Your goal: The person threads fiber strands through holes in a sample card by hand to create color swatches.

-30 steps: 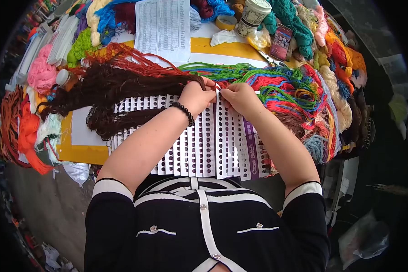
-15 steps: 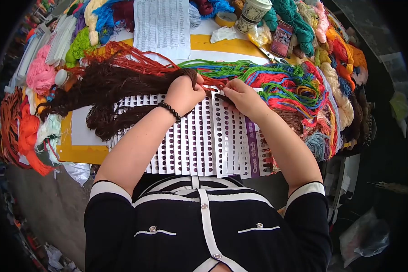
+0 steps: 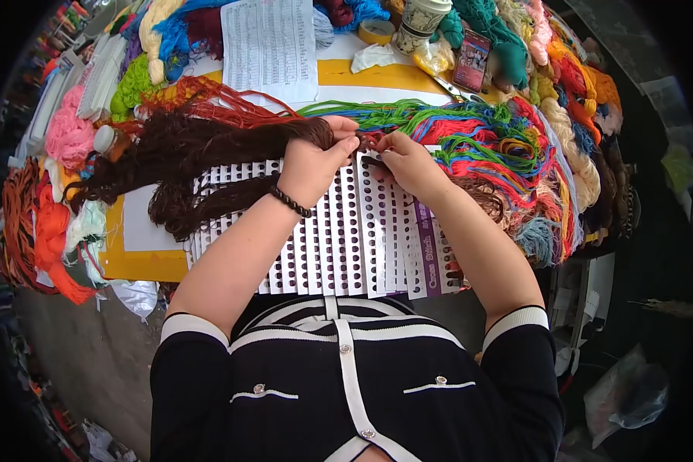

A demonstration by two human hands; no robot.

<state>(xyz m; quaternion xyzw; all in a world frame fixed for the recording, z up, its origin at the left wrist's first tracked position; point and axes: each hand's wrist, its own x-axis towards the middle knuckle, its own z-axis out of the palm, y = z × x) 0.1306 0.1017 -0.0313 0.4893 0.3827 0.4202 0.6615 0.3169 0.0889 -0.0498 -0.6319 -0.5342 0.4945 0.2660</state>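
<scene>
Dark brown thread (image 3: 208,142) runs leftward from my left hand (image 3: 313,165), over the tops of the white punched cards (image 3: 316,246); left fingers curl round the bundle. Right hand (image 3: 410,165) in a narrow pinch, a dark strand apparently caught at the fingertips, just beside the left. Thread should be light, limp, a bit slippery, tangle-prone: best held near the gathered end. Cards look thin, bendable; edges safest. Purple strip (image 3: 431,246) reads "Cross Stitch", rest unclear. Printed sheet (image 3: 269,50): too small to read.
</scene>
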